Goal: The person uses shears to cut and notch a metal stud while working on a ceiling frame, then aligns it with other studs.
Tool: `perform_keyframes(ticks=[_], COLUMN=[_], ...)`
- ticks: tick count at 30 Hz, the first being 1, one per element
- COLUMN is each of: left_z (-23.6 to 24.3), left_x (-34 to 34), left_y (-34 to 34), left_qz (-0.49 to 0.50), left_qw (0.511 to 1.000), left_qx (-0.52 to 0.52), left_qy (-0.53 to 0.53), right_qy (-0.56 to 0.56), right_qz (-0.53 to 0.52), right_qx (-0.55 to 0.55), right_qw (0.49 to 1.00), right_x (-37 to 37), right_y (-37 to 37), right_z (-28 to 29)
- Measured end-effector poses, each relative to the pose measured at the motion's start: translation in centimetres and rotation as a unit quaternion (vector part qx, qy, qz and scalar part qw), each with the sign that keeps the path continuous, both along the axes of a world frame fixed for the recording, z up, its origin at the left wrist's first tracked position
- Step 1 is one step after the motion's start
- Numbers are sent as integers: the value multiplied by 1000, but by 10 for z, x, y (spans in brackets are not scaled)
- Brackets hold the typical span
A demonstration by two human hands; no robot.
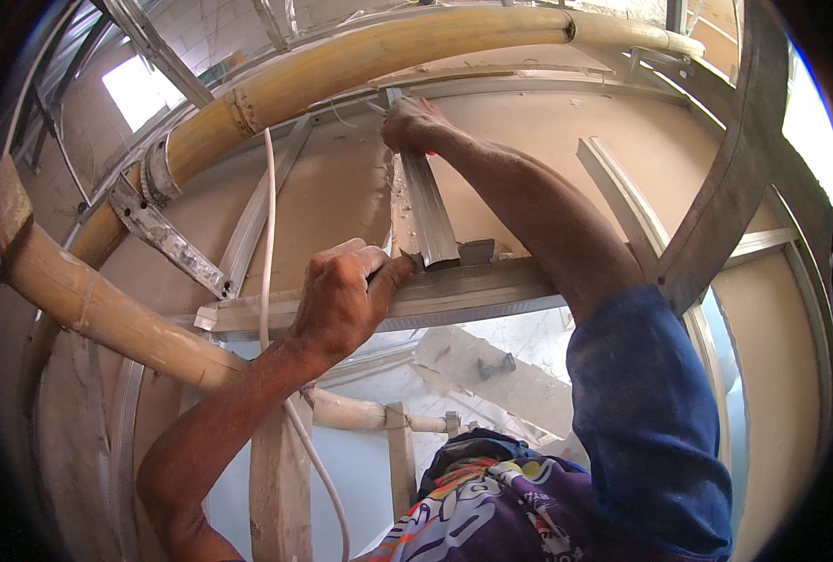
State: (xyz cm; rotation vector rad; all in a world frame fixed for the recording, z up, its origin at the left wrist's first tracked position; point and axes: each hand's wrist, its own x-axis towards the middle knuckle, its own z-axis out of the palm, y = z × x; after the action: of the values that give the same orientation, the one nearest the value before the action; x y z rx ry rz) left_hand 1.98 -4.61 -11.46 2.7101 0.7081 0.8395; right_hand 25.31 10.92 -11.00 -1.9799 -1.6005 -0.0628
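Note:
A short grey metal channel [428,211] runs away from me across the ceiling frame, its near end by a pale metal cross rail [463,290]. My right hand [415,126] is closed at the channel's far end. A small red bit shows under its palm, but what it holds is mostly hidden. My left hand [346,290] is at the cross rail, left of the channel's near end, its fingers curled and thumb pressed in; what they grip cannot be made out. Beside the channel, brown board [332,201] has a rough, pale edge.
A thick bamboo pole [370,70] crosses the far side, and another bamboo pole [107,309] slants at left. A white cable [268,215] hangs past my left forearm. At right rises a dark, wide beam [740,159]. Through the opening below, a floor [463,361] with debris shows.

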Motion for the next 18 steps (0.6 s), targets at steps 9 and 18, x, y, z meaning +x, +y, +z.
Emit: perform_keyframes(ticks=[9, 18], left_z=[-2, -3], left_x=[-5, -23], left_y=[8, -9], left_qz=[-17, 44], left_qw=[999, 978], left_qx=[27, 59], left_qy=[38, 194], right_qy=[53, 11], right_qz=[13, 7], right_qx=[-45, -61], right_qw=[998, 998], right_x=[-3, -5], right_y=[-9, -6], right_z=[6, 12])
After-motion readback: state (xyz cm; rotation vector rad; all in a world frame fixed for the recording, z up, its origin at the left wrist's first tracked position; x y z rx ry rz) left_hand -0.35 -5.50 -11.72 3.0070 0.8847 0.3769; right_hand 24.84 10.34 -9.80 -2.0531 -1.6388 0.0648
